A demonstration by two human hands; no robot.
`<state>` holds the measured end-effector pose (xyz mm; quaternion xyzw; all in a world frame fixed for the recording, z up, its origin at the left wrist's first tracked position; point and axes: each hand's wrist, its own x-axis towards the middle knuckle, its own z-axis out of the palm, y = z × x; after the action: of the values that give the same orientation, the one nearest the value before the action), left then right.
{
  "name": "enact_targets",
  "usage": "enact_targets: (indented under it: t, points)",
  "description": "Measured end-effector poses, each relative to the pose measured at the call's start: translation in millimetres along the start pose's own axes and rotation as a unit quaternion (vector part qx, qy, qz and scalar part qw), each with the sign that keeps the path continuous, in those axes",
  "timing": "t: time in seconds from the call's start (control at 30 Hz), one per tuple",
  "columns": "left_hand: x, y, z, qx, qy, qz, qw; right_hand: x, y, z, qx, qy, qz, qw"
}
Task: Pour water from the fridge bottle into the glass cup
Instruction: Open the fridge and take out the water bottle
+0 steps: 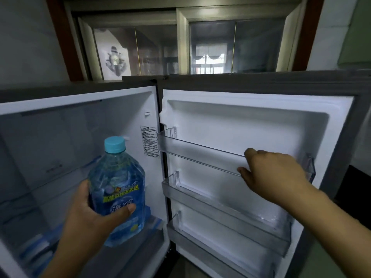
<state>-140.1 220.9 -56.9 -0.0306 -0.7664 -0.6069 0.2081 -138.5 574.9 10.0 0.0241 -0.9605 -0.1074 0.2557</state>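
One bottle point(118, 177) in left fingers point(84, 189), right fingers point(252, 153) seemingly gripping shelf point(200, 154)

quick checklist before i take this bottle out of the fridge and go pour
1. Left hand grips the bottle firmly: ok, thumb and fingers wrap its lower body.
2. Cap on for carrying: ok, the blue cap sits in place.
3. Water in the bottle: ok, it looks nearly full.
4. Door open enough: ok.
5. Right hand free for the cap: not ok, it holds the top door shelf.
6. Glass cup ready: cannot tell, it is not in view.
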Motion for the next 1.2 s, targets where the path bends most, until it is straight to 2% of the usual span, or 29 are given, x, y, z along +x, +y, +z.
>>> enact_targets:
  t: [0.1, 0.3, 0.37, 0.47, 0.57, 0.63, 0.7, 0.77, 0.83, 1.0, 1.2]
  points:
    - [-4.2, -0.7, -19.0, -0.006, -0.009, 0.002, 1.000, -10.3, -36.9, -13.0, -0.019, 0.010, 0.008, 1.000]
    - [-7.9, -6.4, -76.1, -0.004, -0.039, 0.014, 0.999, -25.1, -127.1, -39.5, -0.074, -0.026, 0.039, 0.996]
    - [-9.1, -5.9, -94.3, -0.002, -0.060, 0.020, 0.998, -29.1, -156.2, -54.1, -0.054, -0.016, 0.032, 0.998]
    - [-10.2, -7.5, -126.3, 0.001, -0.087, 0.038, 0.995, -39.6, -202.3, -88.5, -0.036, -0.052, 0.015, 0.998]
    - [-14.3, -10.0, -158.6, -0.012, -0.107, 0.048, 0.993, -64.8, -234.2, -122.3, -0.032, -0.064, -0.033, 0.997]
    - [-19.8, -8.3, -180.2, -0.031, -0.120, 0.046, 0.991, -83.5, -246.1, -142.4, -0.006, -0.018, -0.085, 0.996]
    - [-25.6, -5.0, -201.4, -0.037, -0.129, 0.051, 0.990, -101.2, -250.0, -153.1, 0.004, 0.074, -0.146, 0.986]
    - [-31.5, 0.0, -220.8, -0.040, -0.134, 0.059, 0.988, -115.9, -249.3, -152.5, 0.007, 0.168, -0.172, 0.971]
    - [-37.3, 6.4, -239.1, -0.046, -0.135, 0.062, 0.988, -122.1, -248.0, -146.1, -0.023, 0.225, -0.173, 0.959]
    - [-41.4, 12.5, -271.9, -0.065, -0.114, 0.057, 0.990, -106.2, -264.2, -113.2, -0.083, 0.272, -0.213, 0.935]
    - [-33.5, 7.4, -295.0, -0.058, -0.087, 0.052, 0.993, -76.4, -308.4, -97.6, -0.036, 0.346, -0.232, 0.909]
